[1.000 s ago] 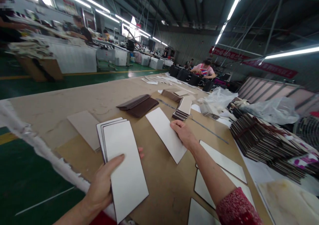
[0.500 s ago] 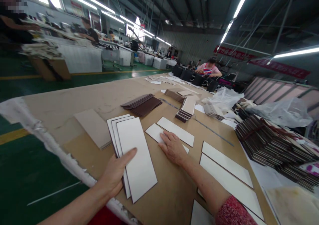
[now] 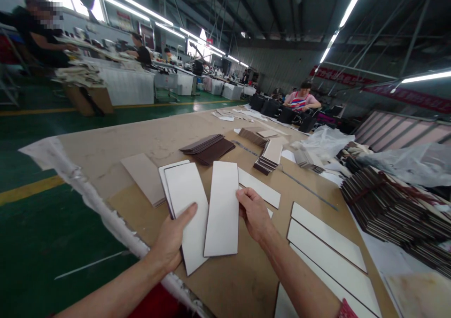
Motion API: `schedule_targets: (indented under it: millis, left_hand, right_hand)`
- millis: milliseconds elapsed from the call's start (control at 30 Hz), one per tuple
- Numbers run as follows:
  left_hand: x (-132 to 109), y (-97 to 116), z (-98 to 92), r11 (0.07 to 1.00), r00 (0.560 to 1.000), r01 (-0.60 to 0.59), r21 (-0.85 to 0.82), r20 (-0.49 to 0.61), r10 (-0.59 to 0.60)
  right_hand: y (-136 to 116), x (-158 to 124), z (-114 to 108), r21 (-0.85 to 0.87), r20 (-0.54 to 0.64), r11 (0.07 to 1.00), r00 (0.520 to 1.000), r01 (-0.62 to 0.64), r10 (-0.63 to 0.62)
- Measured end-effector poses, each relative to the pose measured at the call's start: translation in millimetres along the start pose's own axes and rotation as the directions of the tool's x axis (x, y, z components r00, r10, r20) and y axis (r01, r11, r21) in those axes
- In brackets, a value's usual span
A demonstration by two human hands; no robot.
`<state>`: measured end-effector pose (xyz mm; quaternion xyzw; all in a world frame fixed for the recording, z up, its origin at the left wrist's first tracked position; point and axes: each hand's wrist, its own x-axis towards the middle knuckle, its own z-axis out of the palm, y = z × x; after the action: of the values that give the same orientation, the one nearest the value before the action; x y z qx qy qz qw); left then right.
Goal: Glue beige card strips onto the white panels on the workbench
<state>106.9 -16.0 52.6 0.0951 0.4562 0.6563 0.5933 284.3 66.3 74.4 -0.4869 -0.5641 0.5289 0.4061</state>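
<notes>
My left hand grips a small fanned stack of white rectangular panels with dark edges, thumb on the top face. Beside the stack, my right hand pinches a single white panel by its right edge, holding it nearly upright above the table. Behind that hand, a white panel lies flat, and another beneath it is mostly hidden. More white panels lie in a row to the right, partly behind my right forearm.
The brown-covered table carries a dark brown panel stack, a beige panel and a pale-topped stack. Tall piles of dark-edged panels and plastic sheeting stand right. A person sits at the far end.
My right hand has left the table and now holds one panel, which has come away from the left hand's stack. The left hand's fan shows fewer panels. The view has shifted slightly.
</notes>
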Motion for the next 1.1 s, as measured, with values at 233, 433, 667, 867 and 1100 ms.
schedule_targets:
  millis: [233, 433, 667, 867, 1100]
  left_hand:
    - [-25, 24, -23.4, 0.997, 0.998, -0.064, -0.034, -0.027, 0.063]
    - [-27, 19, -27.7, 0.997, 0.998, 0.05, 0.051, 0.043, -0.052]
    - [-34, 5, -1.3, 0.97, 0.997, -0.022, 0.243, 0.072, 0.005]
    - [-39, 8, 1.3, 0.981, 0.989, 0.123, 0.147, 0.068, -0.135]
    - [-25, 82, -30.0, 0.979, 0.987, -0.161, 0.125, 0.008, 0.161]
  right_hand:
    - [2, -8, -23, -0.216, 0.035, 0.975, 0.999, 0.046, -0.039]
    - [-6, -25, 10, -0.349, 0.088, 0.901, 0.967, 0.256, -0.24]
    - [-27, -42, 44, -0.01, 0.238, 0.999, 0.97, -0.05, 0.051]
    - [-21, -31, 24, -0.014, 0.106, 0.998, 0.992, -0.067, 0.068]
    - [-34, -22, -13, -0.036, 0.025, 0.998, 0.998, -0.055, 0.056]
